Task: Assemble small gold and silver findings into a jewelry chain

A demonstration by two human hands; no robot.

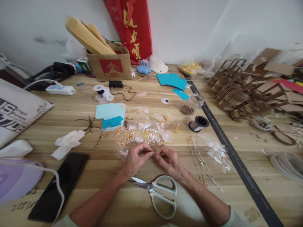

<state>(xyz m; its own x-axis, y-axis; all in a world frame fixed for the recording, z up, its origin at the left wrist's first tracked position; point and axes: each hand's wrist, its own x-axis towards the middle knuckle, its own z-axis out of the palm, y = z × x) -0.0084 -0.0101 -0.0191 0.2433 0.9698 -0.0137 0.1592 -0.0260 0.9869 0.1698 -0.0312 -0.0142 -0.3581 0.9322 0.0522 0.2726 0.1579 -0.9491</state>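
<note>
My left hand (139, 157) is closed in a pinch at the table's middle, thumb and forefinger together on something too small to make out. Just right of it, nearly touching, my right hand (169, 160) also pinches, and what lies between its fingertips is hidden or tiny. Beyond both hands lie small plastic bags of gold and silver beads and findings (152, 138). Scissors with pale handles (163, 198) rest slightly open below the hands. Gold and silver chains (201, 160) are laid out to the right, near a spool of thin wire (199, 124).
A black phone (59, 186) and white tissue (69, 143) lie left. Blue cards (110, 115) sit beyond them. A cardboard box (111, 67) stands at the back. Brown wooden baskets (246, 91) crowd the right, past a dark strip (227, 142). Clear bags (219, 154) lie beside the chains.
</note>
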